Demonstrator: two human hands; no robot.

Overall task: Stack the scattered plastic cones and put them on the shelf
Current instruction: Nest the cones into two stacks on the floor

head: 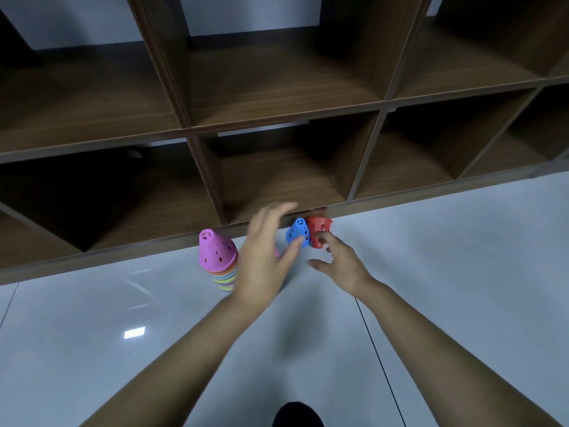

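Note:
A stack of several coloured plastic cones (219, 263), pink on top, stands on the floor just in front of the shelf. To its right a blue cone (297, 232) and a red cone (319, 230) lie on their sides, touching each other, at the shelf's base. My right hand (341, 263) has its fingertips on the red cone. My left hand (264, 257) is blurred, its fingers spread above the floor and its thumb against the blue cone. A sliver of pink shows behind my left hand.
The dark wooden shelf (277, 118) fills the upper view, with two rows of open cubbies. The glossy grey tiled floor (462, 272) runs from its base toward me. A dark shape (297, 416) sits at the bottom edge.

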